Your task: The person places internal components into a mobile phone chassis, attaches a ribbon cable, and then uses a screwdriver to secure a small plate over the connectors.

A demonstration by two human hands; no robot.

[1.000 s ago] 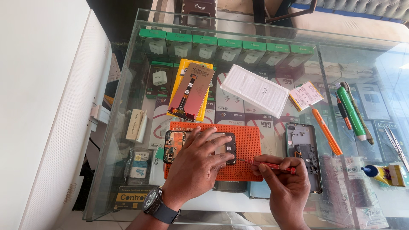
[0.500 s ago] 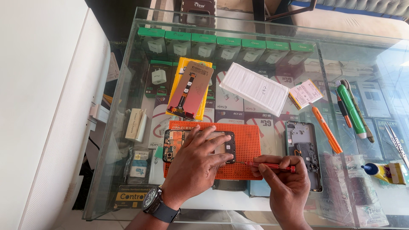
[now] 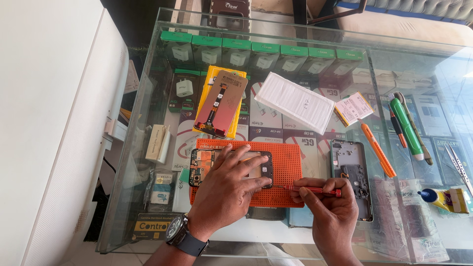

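The right hand [image 3: 330, 209] has its grip closed narrowly around a slim red screwdriver [image 3: 315, 190], thumb and fingers pinching the handle so that the tool lies nearly level, its thin metal tip pointing left at the lower right corner of an opened phone body [image 3: 207, 167]. The left hand [image 3: 229, 184] lies flat on that phone body, fingers spread wide and pressing down, holding nothing in a closed grip; a dark wristwatch [image 3: 182, 235] sits on its wrist.

The phone body, with its circuit board and empty frame showing, lies on an orange work mat [image 3: 286, 165], which rests on the glass tabletop [image 3: 148, 123]. Just right of the mat lies a grey phone back cover [image 3: 351, 172], inner side up, partly under the right hand. Above the mat, a detached screen panel [image 3: 220, 103] with a ribbon cable rests on a yellow packet [image 3: 209, 86], and beside it to the right lies a white ribbed sleeve [image 3: 294, 102]. Farther right of the mat are an orange prying tool [image 3: 377, 150], a green-handled tool [image 3: 408, 129], metal tweezers [image 3: 458, 165] and a small glue bottle [image 3: 436, 198]. Beneath the glass, boxed chargers with green tops [image 3: 236, 49] stand in a row.
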